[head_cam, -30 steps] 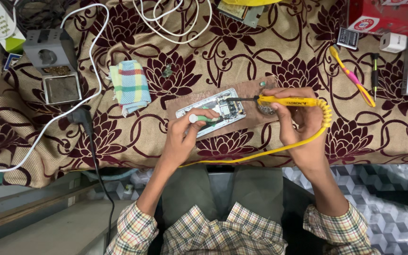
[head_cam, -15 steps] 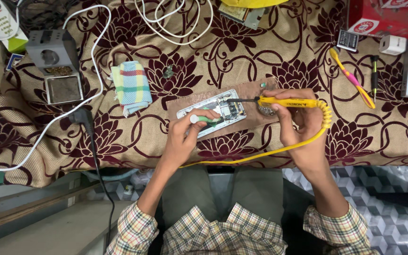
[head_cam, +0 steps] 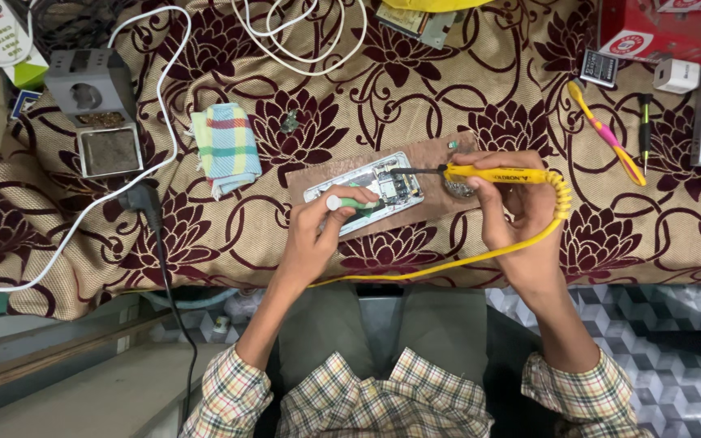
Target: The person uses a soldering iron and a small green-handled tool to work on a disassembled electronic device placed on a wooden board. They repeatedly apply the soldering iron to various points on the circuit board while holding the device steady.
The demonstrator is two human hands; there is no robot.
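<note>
An opened phone lies on a brown board on a flowered cloth. My right hand grips a yellow soldering iron, held level, with its dark tip over the phone's circuit board. My left hand pinches a small green-and-white tool at the phone's near left edge. A coiled yellow cord runs from the iron down across the table's front edge.
A grey soldering stand with a sponge tray sits at the left, next to a folded checked cloth. White cables loop at the back. A pink-and-yellow tool, a screwdriver and boxes lie at the right.
My left hand has shifted slightly right along the phone's edge. The soldering iron's tip stays over the phone's circuit board.
</note>
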